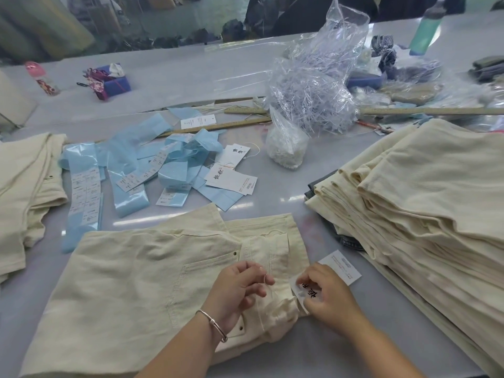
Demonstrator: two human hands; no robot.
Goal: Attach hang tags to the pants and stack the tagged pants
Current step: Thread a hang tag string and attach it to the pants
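One pair of cream pants (122,282) lay flat on the grey table (272,203) directly before the person. The left hand (237,290) pinched a thin string at the waistband; the right hand (327,293) held one white hang tag (339,267) just beside it. Two stacks of cream pants flanked them: a tall stack (425,203) on the right, a low stack (24,192) on the left

Green bottle (426,30), pink bottle (41,77), wooden rulers (218,126), purple tissue box (113,81)

Head camera looks forward and down, close over the table (272,208).
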